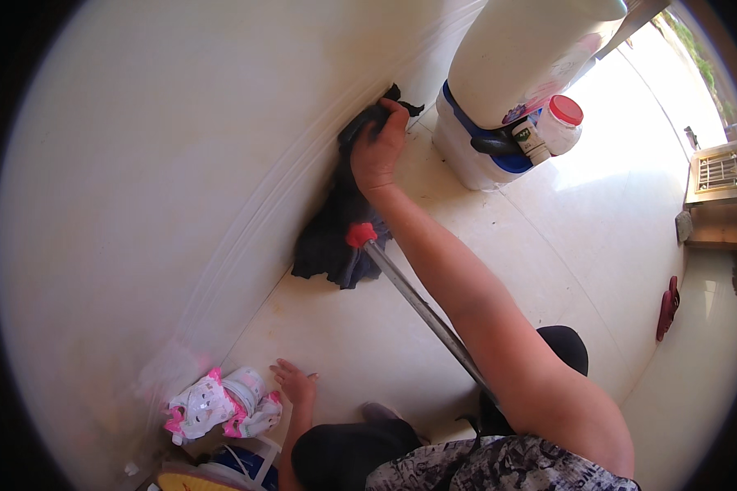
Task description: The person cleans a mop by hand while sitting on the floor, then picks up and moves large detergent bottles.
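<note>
My right hand [381,144] grips the upper end of a dark cloth [338,245] that lies along the foot of the wall. The cloth is draped over the head of a mop or similar tool, whose red joint [361,234] shows on top. From that joint a metal pole [427,313] runs back under my right arm towards my body. My left hand [296,382] is low over the tiled floor, fingers apart, holding nothing. Just left of it lies a crumpled pink and white plastic package [206,408] beside a white container [244,385].
A white bin with a blue rim [460,147] stands by the wall, carrying a large white container [528,61], a small bottle [530,142] and a red-lidded jar [560,126]. Dark red slippers [667,309] lie far right. A yellow item [190,482] sits bottom left.
</note>
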A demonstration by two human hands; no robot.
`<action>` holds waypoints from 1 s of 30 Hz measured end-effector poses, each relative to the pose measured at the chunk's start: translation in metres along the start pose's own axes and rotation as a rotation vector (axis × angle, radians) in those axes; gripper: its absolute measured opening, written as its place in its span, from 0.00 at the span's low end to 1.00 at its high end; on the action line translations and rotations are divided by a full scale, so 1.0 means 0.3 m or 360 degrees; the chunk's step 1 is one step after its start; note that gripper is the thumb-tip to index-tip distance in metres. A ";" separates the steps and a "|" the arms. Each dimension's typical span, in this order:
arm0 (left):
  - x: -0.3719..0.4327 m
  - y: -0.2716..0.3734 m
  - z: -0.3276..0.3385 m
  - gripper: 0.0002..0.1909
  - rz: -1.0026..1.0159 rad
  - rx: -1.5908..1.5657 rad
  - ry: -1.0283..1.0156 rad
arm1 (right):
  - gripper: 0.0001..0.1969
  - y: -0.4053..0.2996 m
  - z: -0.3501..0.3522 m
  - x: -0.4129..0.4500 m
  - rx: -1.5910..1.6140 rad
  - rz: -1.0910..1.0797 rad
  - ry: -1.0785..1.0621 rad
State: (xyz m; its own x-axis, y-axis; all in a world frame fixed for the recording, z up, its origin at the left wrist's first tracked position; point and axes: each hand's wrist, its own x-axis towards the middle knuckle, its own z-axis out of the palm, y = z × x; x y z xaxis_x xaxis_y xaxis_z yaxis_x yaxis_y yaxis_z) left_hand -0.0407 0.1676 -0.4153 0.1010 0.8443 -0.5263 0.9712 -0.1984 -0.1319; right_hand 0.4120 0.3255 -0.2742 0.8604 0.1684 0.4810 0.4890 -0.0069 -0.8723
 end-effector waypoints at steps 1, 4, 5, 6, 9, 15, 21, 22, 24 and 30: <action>0.008 0.002 -0.007 0.57 -0.0024 0.0015 -0.0013 | 0.15 0.045 0.015 -0.004 -0.0066 0.0018 0.0052; 0.016 0.008 -0.007 0.58 -0.0002 0.0039 -0.0009 | 0.12 0.228 0.020 -0.032 -0.0293 0.0250 0.0024; 0.021 0.011 -0.008 0.58 0.0000 0.0037 -0.0009 | 0.11 0.286 0.014 -0.034 -0.0441 0.0451 -0.0058; 0.024 0.004 -0.007 0.58 0.0006 0.0033 0.0022 | 0.11 0.330 0.003 -0.041 -0.0439 0.0453 -0.0064; 0.010 0.008 -0.011 0.58 0.0002 0.0037 0.0014 | 0.13 0.406 -0.049 -0.047 -0.0913 0.0693 -0.0909; 0.012 -0.009 -0.016 0.58 -0.0030 0.0014 -0.0022 | 0.22 0.285 -0.078 -0.130 -0.1212 0.0433 -0.0947; 0.019 -0.008 -0.007 0.58 -0.0055 -0.0019 -0.0040 | 0.38 0.307 -0.138 -0.271 -0.1352 0.0158 -0.1651; 0.018 -0.005 -0.009 0.58 -0.0044 -0.0029 -0.0026 | 0.36 0.333 -0.129 -0.257 -0.1427 0.0107 -0.1616; 0.010 0.010 -0.033 0.57 -0.0054 -0.0076 -0.0073 | 0.35 0.401 -0.126 -0.241 -0.1507 0.0061 -0.1576; 0.004 -0.007 -0.016 0.57 -0.0063 -0.0041 -0.0032 | 0.24 0.506 -0.137 -0.103 -0.2020 -0.0462 -0.1342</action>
State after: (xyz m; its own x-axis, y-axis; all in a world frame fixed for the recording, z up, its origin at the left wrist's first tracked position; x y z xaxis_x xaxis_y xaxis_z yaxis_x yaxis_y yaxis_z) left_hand -0.0417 0.1713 -0.4117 0.0581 0.8411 -0.5377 0.9796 -0.1518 -0.1316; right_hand 0.4656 0.2789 -0.4178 0.6041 0.7956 0.0468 0.7903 -0.6056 0.0934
